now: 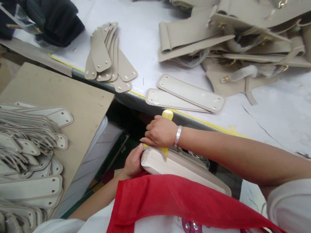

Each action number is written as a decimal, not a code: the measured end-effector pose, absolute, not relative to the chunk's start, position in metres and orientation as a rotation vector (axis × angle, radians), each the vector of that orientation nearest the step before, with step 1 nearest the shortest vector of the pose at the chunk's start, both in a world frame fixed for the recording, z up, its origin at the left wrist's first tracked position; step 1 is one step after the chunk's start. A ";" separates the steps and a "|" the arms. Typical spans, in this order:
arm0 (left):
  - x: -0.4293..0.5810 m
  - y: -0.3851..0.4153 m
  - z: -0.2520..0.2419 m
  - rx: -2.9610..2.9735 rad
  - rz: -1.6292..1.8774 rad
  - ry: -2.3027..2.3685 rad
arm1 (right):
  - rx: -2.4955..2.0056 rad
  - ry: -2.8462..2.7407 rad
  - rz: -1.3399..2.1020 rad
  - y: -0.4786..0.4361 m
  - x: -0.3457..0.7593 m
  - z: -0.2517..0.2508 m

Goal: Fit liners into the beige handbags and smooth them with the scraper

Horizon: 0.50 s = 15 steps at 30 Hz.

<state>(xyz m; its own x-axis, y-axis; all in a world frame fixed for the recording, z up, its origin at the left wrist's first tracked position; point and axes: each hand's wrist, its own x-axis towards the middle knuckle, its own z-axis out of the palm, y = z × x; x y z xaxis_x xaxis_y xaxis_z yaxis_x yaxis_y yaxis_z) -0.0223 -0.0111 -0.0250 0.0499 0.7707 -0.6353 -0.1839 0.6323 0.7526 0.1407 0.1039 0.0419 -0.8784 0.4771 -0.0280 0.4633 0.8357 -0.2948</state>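
Observation:
My right hand [161,131], with a silver bracelet at its wrist, is closed around a yellow tool [167,114]. The tool's rounded end sticks out above the fist and a narrower yellow part shows below it, against the bag; its exact kind is unclear. My left hand [134,162] grips the near-left corner of a beige bag [161,164], which rests against my red apron [167,193]. The two hands almost meet at that corner. Much of the bag is hidden by the apron and my right forearm.
Two pale strips with rivet holes [190,92] lie at the table edge [189,117]. Beyond are a fan of beige strips [100,51], beige bag pieces [191,34] and black bags [51,20]. Stacked strips [18,147] cover part of a brown board [86,98] at left.

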 end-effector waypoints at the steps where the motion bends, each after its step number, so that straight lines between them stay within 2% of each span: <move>1: -0.022 -0.009 -0.022 0.606 0.789 1.343 | -0.786 -2.964 0.465 0.103 0.141 0.042; 6: -0.019 0.002 -0.005 0.882 0.774 1.325 | -0.968 -2.936 0.513 0.095 0.142 0.042; 15: -0.013 0.011 0.002 0.803 0.713 1.073 | -1.296 -2.848 0.509 0.072 0.154 0.044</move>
